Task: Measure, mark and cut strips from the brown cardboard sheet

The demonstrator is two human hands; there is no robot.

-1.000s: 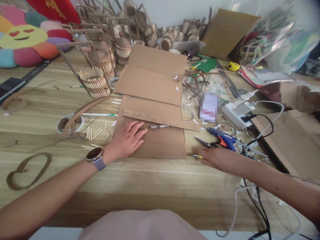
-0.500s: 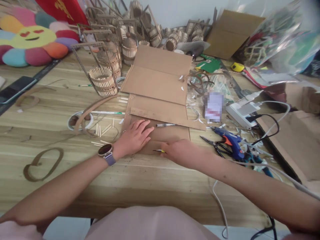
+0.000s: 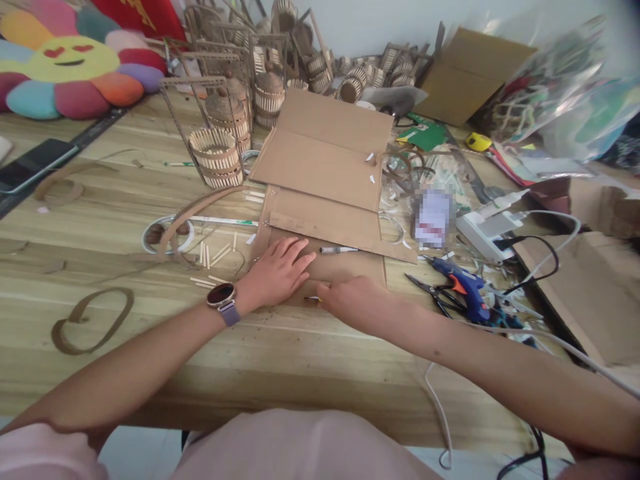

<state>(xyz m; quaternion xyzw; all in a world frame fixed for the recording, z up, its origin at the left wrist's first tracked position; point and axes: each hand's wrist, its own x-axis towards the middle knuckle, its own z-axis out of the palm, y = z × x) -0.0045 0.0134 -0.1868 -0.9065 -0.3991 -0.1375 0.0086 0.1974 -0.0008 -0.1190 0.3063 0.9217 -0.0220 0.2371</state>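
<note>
My left hand (image 3: 283, 270) lies spread, palm down, on the near part of a brown cardboard sheet (image 3: 325, 160). Just right of it, my right hand (image 3: 350, 300) is closed round a small tool with a yellow part and a thin dark tip (image 3: 313, 298), perhaps a craft knife; most of it is hidden by the fingers. The tip is at the cardboard's near edge. A pen (image 3: 339, 250) rests on the cardboard beyond both hands, beside a narrow cardboard strip (image 3: 340, 235) lying across the sheet.
Small slatted baskets (image 3: 217, 158) stand at the back left. A tape roll (image 3: 167, 235) and short sticks (image 3: 215, 257) lie left. On the right are pliers (image 3: 435, 293), a blue glue gun (image 3: 467, 290), a phone (image 3: 434, 217) and a power strip (image 3: 490, 233) with cables.
The whole view has shifted slightly, so things on the table appear a little further right. My right hand has moved slightly left towards my left hand, still closed round the tool.
</note>
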